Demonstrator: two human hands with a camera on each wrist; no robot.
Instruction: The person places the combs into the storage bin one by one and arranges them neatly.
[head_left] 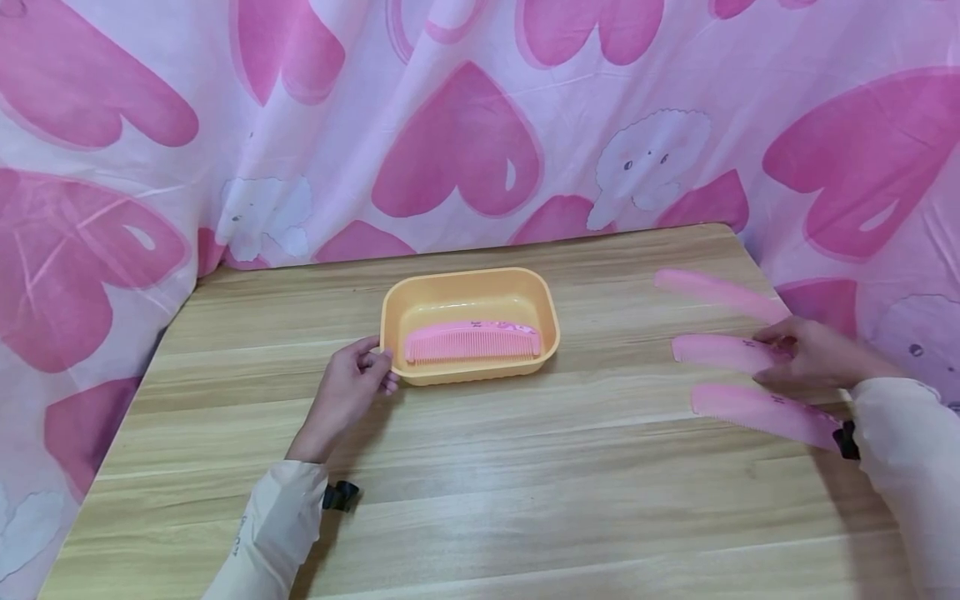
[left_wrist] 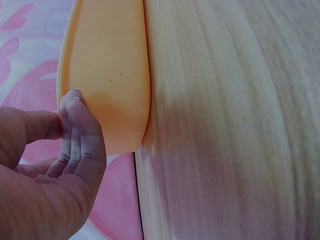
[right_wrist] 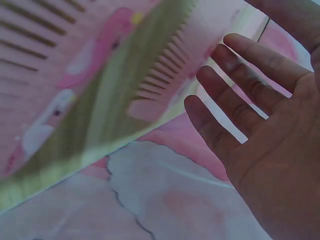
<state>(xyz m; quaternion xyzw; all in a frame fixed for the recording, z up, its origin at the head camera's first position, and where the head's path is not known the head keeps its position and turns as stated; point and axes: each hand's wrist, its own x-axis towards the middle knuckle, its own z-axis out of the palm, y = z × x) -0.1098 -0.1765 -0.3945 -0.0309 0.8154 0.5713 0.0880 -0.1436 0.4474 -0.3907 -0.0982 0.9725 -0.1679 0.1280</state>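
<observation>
A yellow plastic basin (head_left: 467, 283) stands on the table, with a pink comb (head_left: 472, 340) lying inside, teeth toward the person. My left hand (head_left: 351, 382) pinches the basin's left rim between thumb and fingers; the left wrist view shows this hand (left_wrist: 75, 165) against the basin's outer wall (left_wrist: 112, 60). On the right, my right hand (head_left: 817, 354) is over the right end of the middle pink comb (head_left: 716, 352). In the right wrist view, this hand's (right_wrist: 270, 135) fingers are spread and nearly straight beside that comb (right_wrist: 167, 70); I cannot tell whether they touch it.
Another pink comb (head_left: 708, 292) lies behind the middle one, and a third (head_left: 757, 410) lies in front, partly under the right wrist's black strap (head_left: 847, 440). Behind the wooden table (head_left: 525, 500) hangs a pink heart-patterned curtain (head_left: 457, 150).
</observation>
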